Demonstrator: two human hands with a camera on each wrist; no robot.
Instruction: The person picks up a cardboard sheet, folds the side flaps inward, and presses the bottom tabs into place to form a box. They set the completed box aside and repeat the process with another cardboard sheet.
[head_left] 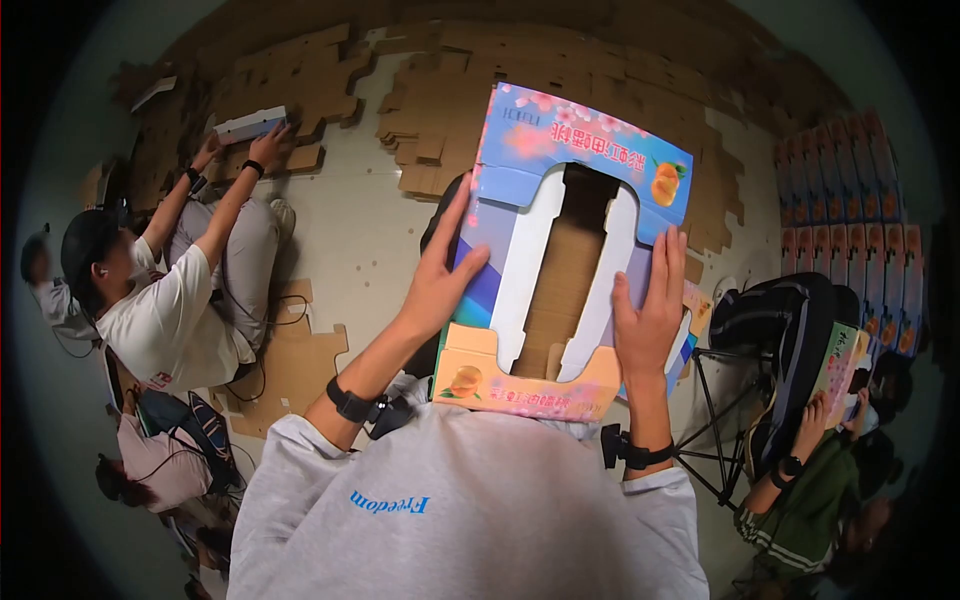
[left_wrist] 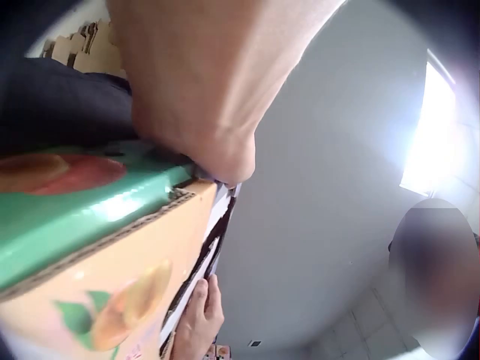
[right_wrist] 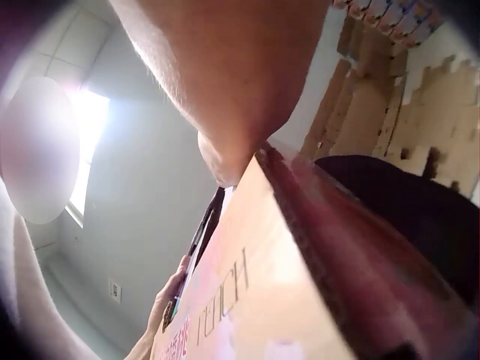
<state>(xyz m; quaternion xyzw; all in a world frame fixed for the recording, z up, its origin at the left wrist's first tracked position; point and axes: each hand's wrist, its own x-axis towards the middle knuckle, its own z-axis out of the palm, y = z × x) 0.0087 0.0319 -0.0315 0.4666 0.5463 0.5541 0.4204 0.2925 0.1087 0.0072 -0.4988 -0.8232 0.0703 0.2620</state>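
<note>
Fingers straight, my left hand (head_left: 445, 280) and right hand (head_left: 648, 310) touching opposite sides | box (head_left: 495, 220) just beyond shirt (head_left: 470, 520) | looks mostly formed: end panels (head_left: 560, 125) over, middle gap (head_left: 568, 270) uncovered

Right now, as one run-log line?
left hand: on left side | right hand: on right side | printed box: central opening showing

left hand (head_left: 440, 285) and right hand (head_left: 645, 325): fingers hidden in their own wrist views. box (head_left: 520, 140) cut off at bottom edge in both
</note>
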